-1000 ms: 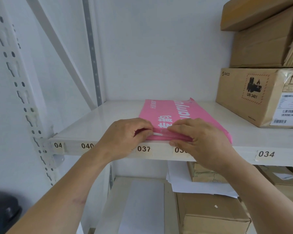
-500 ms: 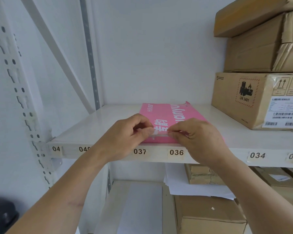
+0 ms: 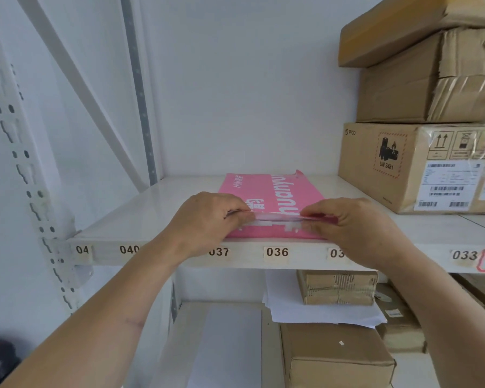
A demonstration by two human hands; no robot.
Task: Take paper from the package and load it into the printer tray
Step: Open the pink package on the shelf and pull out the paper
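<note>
A pink paper package [image 3: 272, 191] with white lettering lies flat on the white shelf [image 3: 140, 219], its near end at the shelf's front edge. My left hand [image 3: 207, 217] pinches the near end of the wrapper on the left. My right hand [image 3: 356, 225] pinches it on the right. Between the two hands the wrapper's end is spread apart, and a white strip of paper edges [image 3: 277, 218] shows in the gap. The far right corner of the wrapper is torn and sticks up. No printer is in view.
Stacked cardboard boxes [image 3: 420, 166] stand on the same shelf at the right, close to the package. Below the shelf are more cardboard boxes [image 3: 336, 357] and loose white sheets [image 3: 319, 312]. A perforated shelf upright [image 3: 25, 169] runs down the left side.
My hands have moved apart along the package's near end, and the wrapper opening between them has widened. The view has shifted slightly, so the shelf sits lower in frame.
</note>
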